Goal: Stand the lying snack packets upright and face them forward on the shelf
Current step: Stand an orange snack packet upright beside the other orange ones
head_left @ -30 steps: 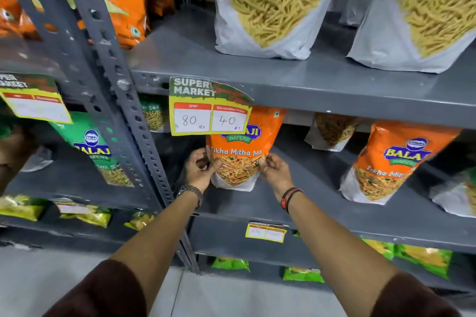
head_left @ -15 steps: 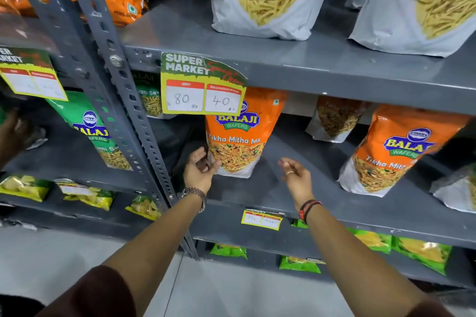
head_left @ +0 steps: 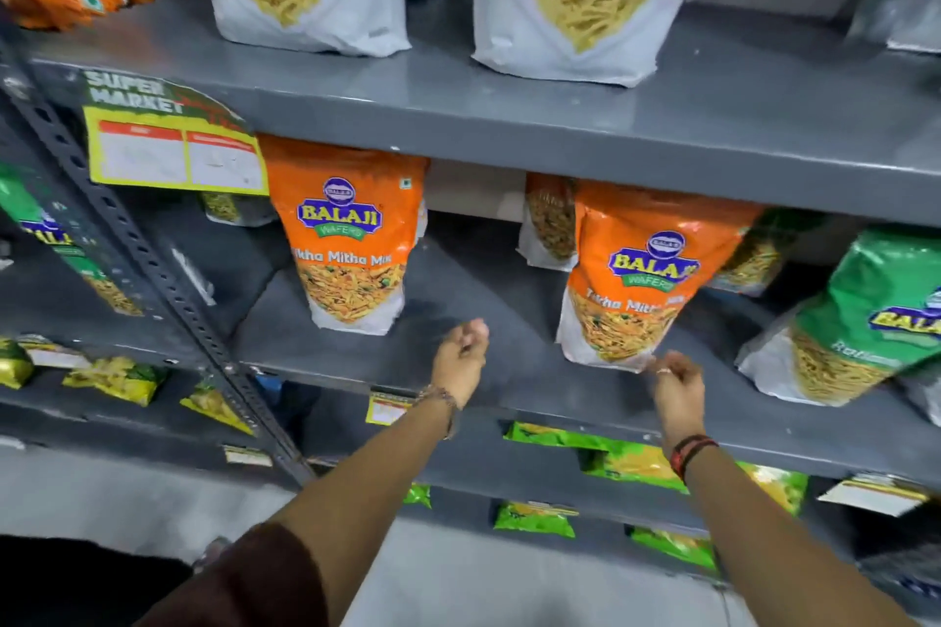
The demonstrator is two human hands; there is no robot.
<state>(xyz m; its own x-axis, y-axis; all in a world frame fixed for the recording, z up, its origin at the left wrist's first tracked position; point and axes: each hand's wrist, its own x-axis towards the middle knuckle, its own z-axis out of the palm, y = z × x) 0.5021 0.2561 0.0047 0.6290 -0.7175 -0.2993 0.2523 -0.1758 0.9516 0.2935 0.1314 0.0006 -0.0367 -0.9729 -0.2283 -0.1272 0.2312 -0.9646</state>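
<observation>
Two orange packets upright on grey shelf

Both my hands empty, fingers loosely curled: left hand (head_left: 461, 356) over bare middle shelf (head_left: 489, 306), right hand (head_left: 677, 384) just below right orange packet (head_left: 641, 280). Left orange packet (head_left: 351, 234) faces forward. Green packet (head_left: 865, 316) leans.

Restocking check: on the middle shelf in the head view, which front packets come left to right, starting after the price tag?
Price tag → orange packet → second orange packet → green packet.

You get even, fairly bright overhead light with soft sheen on the shelf (head_left: 713, 117), motion blur smearing the price tag (head_left: 173, 138), and wide-angle bending at frame edges.
</observation>
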